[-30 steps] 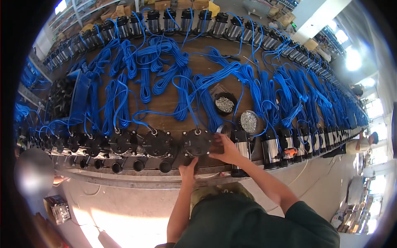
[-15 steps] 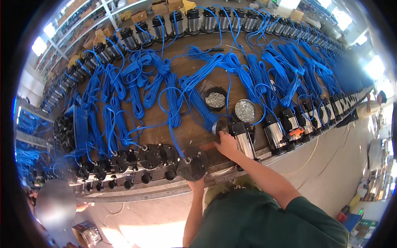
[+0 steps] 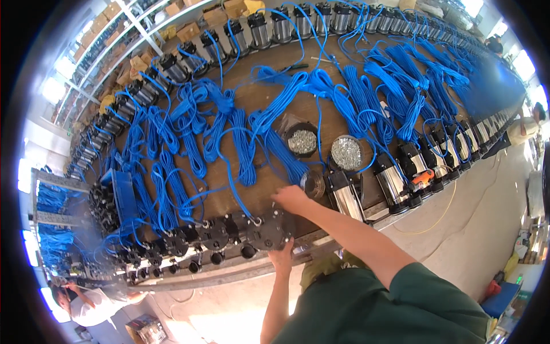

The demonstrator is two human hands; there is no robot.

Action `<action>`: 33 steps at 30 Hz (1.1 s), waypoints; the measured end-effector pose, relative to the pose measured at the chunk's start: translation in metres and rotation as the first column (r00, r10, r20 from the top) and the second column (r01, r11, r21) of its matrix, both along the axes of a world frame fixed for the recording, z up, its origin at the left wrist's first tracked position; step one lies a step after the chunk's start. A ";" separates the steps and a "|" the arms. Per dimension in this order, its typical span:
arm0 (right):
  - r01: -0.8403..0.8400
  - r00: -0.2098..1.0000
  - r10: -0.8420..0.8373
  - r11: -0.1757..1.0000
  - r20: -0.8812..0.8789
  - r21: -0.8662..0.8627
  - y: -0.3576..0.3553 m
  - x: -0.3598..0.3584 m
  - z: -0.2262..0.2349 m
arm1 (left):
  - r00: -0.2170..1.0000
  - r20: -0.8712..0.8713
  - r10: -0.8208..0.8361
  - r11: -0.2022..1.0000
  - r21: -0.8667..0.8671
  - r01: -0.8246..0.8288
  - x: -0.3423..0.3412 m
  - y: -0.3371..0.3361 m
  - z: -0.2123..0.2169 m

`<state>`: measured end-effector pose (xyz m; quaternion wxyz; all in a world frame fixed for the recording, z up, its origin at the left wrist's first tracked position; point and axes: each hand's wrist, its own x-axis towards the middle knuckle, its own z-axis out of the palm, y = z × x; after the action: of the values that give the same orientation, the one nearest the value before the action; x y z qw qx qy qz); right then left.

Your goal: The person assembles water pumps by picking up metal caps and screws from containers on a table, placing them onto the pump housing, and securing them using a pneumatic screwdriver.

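Note:
A round black pump cover (image 3: 268, 232), a blue cable rising from its top, is tilted at the near edge of the bench. My left hand (image 3: 281, 258) grips its lower rim from the near side, fingers partly hidden behind it. Just above the cover's right side is my right hand (image 3: 291, 199), closed with fingertips together; anything in them is too small to make out. A small round clear dish (image 3: 313, 184) stands to the right of that hand, beside an upright steel pump body (image 3: 346, 198).
Two bowls of small metal screws, one black-rimmed (image 3: 302, 141) and one lighter (image 3: 346, 152), stand mid-bench. Bundles of blue cable (image 3: 279, 109) cover much of the bench (image 3: 252, 198). More black covers (image 3: 213, 235) line the near edge leftward. An orange power tool (image 3: 423, 179) lies right. Another person (image 3: 94, 304) is at lower left.
My right hand has moved left, from the small dish to above the black cover. The cover and my left hand have shifted slightly right in the picture; the whole view has turned a little.

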<state>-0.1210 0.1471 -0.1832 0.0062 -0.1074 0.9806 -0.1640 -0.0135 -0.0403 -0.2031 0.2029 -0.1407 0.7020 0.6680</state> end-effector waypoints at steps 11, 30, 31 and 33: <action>0.297 0.923 -0.365 0.875 -0.119 -0.383 0.003 -0.040 0.021 | 0.990 0.107 0.087 0.992 0.077 -0.096 -0.004 0.011 0.004; 0.784 0.588 -0.663 0.325 0.464 -0.528 0.210 0.177 -0.026 | 0.517 -0.787 0.336 0.672 0.585 0.454 0.091 0.035 0.324; 0.818 0.555 -0.553 0.226 0.622 -0.529 0.198 0.164 -0.006 | 0.470 -0.792 0.389 0.599 0.605 0.524 0.104 0.047 0.347; 0.813 0.535 -0.481 0.071 0.694 -0.578 0.208 0.164 -0.005 | 0.442 -0.781 0.442 0.483 0.622 0.617 0.120 0.084 0.375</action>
<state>0.0429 0.3549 -0.1882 0.0353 0.3918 0.6638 -0.6360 0.1064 0.0434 0.1714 -0.1157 0.4015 0.2577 0.8712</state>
